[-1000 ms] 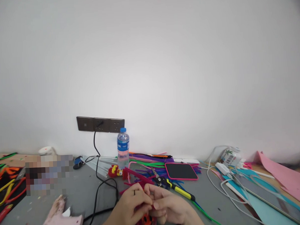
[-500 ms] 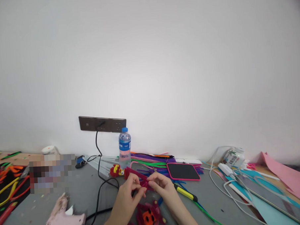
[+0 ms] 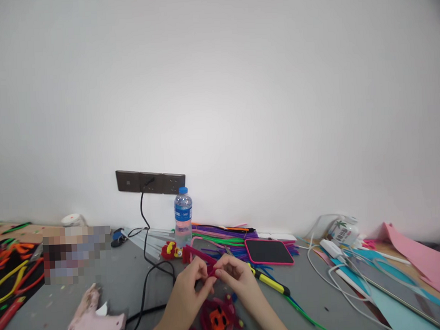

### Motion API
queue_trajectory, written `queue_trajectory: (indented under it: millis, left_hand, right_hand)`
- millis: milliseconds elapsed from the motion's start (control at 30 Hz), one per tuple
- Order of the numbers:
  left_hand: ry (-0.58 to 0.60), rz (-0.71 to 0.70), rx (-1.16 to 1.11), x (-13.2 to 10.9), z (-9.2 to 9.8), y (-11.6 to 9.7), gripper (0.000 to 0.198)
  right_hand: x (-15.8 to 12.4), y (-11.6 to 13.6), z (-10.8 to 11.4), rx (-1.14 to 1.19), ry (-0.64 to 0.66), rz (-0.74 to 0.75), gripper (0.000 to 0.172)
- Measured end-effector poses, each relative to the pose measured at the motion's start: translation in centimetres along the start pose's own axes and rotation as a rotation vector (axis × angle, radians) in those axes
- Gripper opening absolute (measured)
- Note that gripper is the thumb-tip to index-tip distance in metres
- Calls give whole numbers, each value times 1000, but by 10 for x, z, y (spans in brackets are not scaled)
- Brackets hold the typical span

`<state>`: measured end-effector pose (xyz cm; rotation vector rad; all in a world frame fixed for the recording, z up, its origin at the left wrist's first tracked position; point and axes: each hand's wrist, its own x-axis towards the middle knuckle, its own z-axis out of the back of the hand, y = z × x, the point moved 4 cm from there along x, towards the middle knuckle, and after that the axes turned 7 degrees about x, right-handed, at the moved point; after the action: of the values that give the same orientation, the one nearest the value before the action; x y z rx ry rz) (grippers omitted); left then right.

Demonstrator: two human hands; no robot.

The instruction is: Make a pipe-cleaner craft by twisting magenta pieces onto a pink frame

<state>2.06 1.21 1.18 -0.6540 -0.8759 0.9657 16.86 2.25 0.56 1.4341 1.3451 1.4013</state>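
Note:
Between my two hands is a dark red fuzzy strip [image 3: 211,271], pinched from both sides above the grey table. My left hand [image 3: 192,286] holds it with thumb and fingers pressed together. From the other side my right hand [image 3: 235,275] grips it close to the left fingertips. Just below the hands lies a dark red fuzzy figure with an orange square piece [image 3: 218,320] bearing black spots. Behind the hands sits a small red and yellow fuzzy piece [image 3: 170,250], near the foot of a water bottle [image 3: 183,215].
A pink glue gun [image 3: 93,322] lies front left, its black cord running to a wall socket [image 3: 151,182]. Pipe cleaners [image 3: 223,237] lie behind the hands, beside a phone [image 3: 269,252]. A yellow and black tool [image 3: 272,282] is right of my right hand. White cables [image 3: 330,282] and coloured papers lie far right.
Both hands have shifted slightly, and their fingertips have drawn closer together on the dark red strip. The objects on the table look unchanged.

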Motion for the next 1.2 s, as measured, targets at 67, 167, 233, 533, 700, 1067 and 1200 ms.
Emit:
queue_trajectory:
  millis: [67,167,233,533,700,1067,1200]
  left_hand:
    - [-1,6,-28,0,0,1,22]
    - [-7,13,-19,1,0,3,25]
    - [-6,15,6,1,-1,4,26]
    - [0,12,59,1,0,3,26]
    - [-2,4,67,0,0,4,26]
    - [-22,-5,66,0,1,3,22]
    - [-5,-13,19,3,3,2,4]
  right_hand:
    - [0,2,0,-23,-2,13,30]
    - [-1,4,-1,-32,9,11,34]
    - [-1,5,-2,-32,17,1,34]
    - [-4,8,-5,-56,78,-33,33]
    - [-4,6,-2,-56,80,-25,31]
    - [-6,11,-9,-16,102,-74,34]
    - [-4,5,-1,2,13,-51,34]
